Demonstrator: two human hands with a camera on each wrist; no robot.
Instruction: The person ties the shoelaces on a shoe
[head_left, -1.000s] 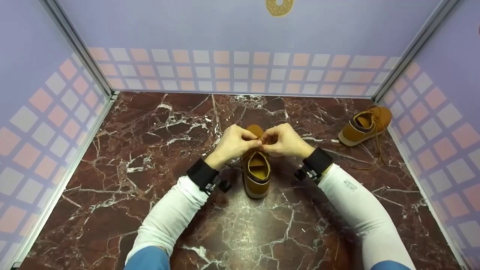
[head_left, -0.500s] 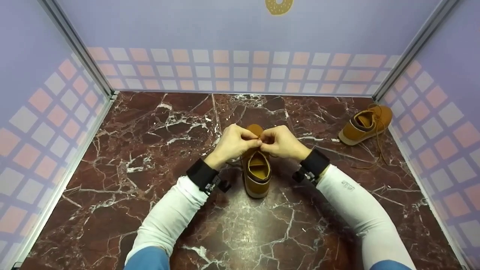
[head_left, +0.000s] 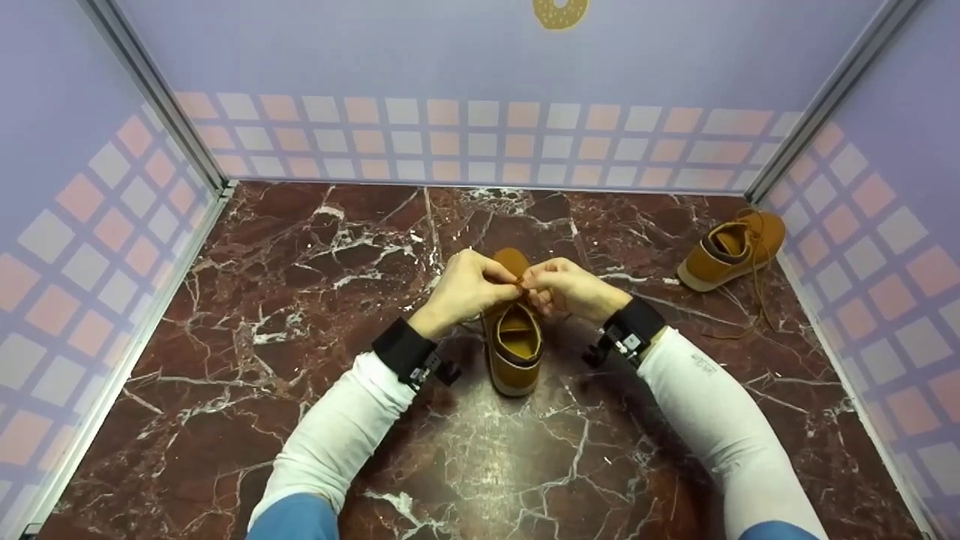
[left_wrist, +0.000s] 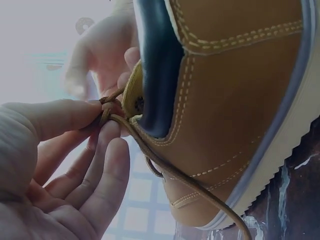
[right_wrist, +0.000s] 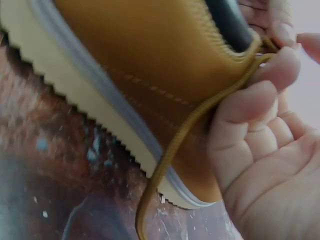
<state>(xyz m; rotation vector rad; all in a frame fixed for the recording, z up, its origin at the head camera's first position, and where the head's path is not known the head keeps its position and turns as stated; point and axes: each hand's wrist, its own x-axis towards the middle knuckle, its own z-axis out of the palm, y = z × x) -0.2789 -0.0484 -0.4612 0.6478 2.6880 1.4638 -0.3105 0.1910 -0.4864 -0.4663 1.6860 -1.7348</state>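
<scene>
A tan lace-up shoe stands on the floor between both hands, toe pointing away and heel toward me. My left hand pinches the brown shoelace between thumb and index finger, at a crossing or loop just above the tongue. From the other side my right hand meets it, curled fingertips at the same bit of lace. In the right wrist view a loose lace end hangs down the shoe's side beside the right hand's fingers. The hands hide most of the eyelets in the head view.
A second tan shoe lies to the right by the side wall, its laces loose and trailing on the marbled floor. Purple panels with pink and white squares enclose the floor at the back and both sides.
My right hand has turned slightly at the wrist, and its lower fingers now show beneath the thumb and index. The left hand and both shoes stay in place.
</scene>
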